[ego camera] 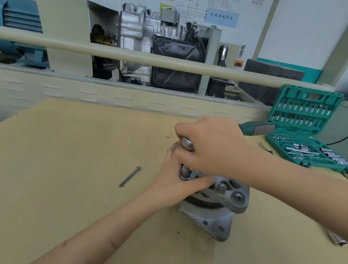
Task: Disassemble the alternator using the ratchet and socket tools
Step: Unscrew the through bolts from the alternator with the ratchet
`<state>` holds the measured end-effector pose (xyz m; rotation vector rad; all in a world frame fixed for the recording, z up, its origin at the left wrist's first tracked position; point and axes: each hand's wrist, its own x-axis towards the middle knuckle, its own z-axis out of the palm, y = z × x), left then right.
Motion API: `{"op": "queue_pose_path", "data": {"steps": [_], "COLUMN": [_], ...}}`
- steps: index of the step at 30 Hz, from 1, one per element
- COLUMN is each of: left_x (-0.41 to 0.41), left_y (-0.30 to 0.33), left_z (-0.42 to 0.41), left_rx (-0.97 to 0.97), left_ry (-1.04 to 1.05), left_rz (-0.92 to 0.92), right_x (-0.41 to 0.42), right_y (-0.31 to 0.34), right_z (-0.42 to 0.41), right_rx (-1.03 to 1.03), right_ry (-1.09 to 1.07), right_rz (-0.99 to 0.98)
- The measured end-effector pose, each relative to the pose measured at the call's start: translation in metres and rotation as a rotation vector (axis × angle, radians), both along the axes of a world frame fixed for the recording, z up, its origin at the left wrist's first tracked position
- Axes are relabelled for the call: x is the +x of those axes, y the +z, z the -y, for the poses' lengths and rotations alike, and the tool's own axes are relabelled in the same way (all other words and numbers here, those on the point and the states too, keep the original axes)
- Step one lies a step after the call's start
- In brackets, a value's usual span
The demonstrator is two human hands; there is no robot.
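Note:
The grey metal alternator (215, 217) stands on the wooden table (65, 161), right of centre. My left hand (175, 183) grips its upper housing, thumb laid across the top beside a socket (185, 171) seated on a bolt. My right hand (213, 146) is wrapped around the ratchet near its head (187, 143); the green and grey handle (257, 127) sticks out to the right behind the hand. The ratchet head sits just above the socket; their joint is hidden by my fingers.
A long loose bolt (129, 177) lies on the table left of the alternator. An open green socket set case (307, 136) stands at the back right. A loose socket (337, 239) lies at the right edge, under my right forearm. Training equipment stands behind the table.

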<state>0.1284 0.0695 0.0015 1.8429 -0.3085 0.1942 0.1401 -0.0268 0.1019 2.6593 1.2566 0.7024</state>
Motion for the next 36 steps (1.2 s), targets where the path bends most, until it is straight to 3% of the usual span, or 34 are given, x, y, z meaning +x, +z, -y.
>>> {"op": "queue_pose_path", "data": {"steps": [7,13,15,19,24,30,36], "left_x": [-0.015,-0.012,-0.009,-0.007,-0.005,-0.006,-0.006], "left_y": [0.03,0.025,0.024,0.023,0.02,0.02,0.016], "left_z": [-0.041,-0.039,-0.04,-0.038,-0.037,-0.036,-0.032], "left_rx": [0.293,0.19,0.173,0.121,0.114,0.106,0.07], "left_ry": [-0.048,-0.078,-0.079,-0.038,-0.005,-0.01,0.041], "left_rz": [0.239,0.205,0.193,0.171,0.148,0.141,0.193], "right_x": [-0.005,-0.004,-0.004,-0.01,-0.01,0.005,0.018], "right_y": [0.016,0.054,0.061,0.045,0.031,0.038,0.032], "right_z": [0.004,0.011,0.016,0.013,0.012,0.028,0.029], "right_rx": [-0.107,-0.15,-0.18,-0.228,-0.197,-0.175,-0.091], "right_ry": [-0.026,-0.051,-0.026,-0.052,-0.058,0.143,0.279], "right_rz": [-0.168,-0.712,-0.661,-0.318,-0.069,-0.307,-0.403]}}
